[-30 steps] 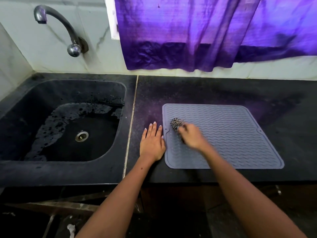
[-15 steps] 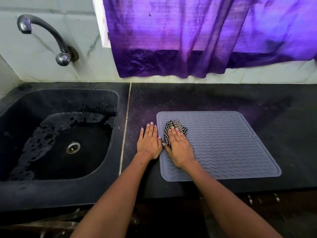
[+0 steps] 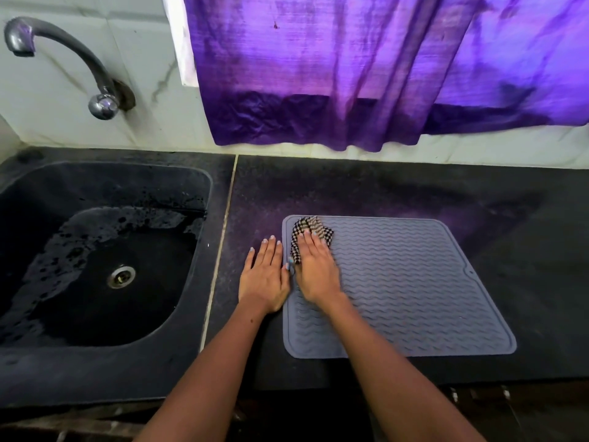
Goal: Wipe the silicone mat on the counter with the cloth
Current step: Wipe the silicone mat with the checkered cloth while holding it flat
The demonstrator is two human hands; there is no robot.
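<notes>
I see my right hand (image 3: 314,269) lying flat, fingers straight and close together, pressing a black-and-white checked cloth (image 3: 307,231) onto the grey silicone mat (image 3: 414,282). The cloth is bunched in the mat's far left corner, at about ten o'clock from the mat's middle, with its far edge almost at the mat's rim. A second ago that hand was nearer me, curled round a tighter wad of the cloth; half a second ago it had flattened out. Now it has pushed the cloth further away from me, right up to the corner.

My left hand (image 3: 266,275) has stayed put, flat on the black counter (image 3: 382,186) at nine o'clock from the mat, fingers straight and holding nothing, its thumb side just beside the mat's left edge. I cannot tell whether it touches the mat.

The mat lies on the counter right of a dark sink (image 3: 95,355), with a metal tap (image 3: 63,59) at the wall and a purple curtain (image 3: 350,74) hanging at twelve o'clock.

My reading: one stroke up the left edge is ending. Most of the ridged surface, from one o'clock round to five o'clock, looks unwiped, so the task seems at an early stage. The wavy ridges may catch the cloth, so firm flat pressure suits the coming passes.
</notes>
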